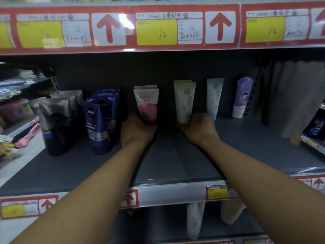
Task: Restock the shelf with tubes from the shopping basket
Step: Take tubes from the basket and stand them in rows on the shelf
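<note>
Both my arms reach deep into the grey shelf [175, 166]. My left hand [137, 129] grips the base of an upright pink and white Softto tube [146, 104], with more of the same tubes standing behind it. My right hand [198, 128] holds the bottom of an upright white and green tube [185, 101], which has another like it behind. Both tubes stand near the back wall. The shopping basket is out of view.
Blue Nivea tubes [96, 125] and silver-black Softto tubes [56, 124] stand in rows at the left. A teal and white tube [214, 97] and a purple bottle [241, 97] stand at the right. More tubes [194, 221] hang on the shelf below. Price labels line the shelf edges.
</note>
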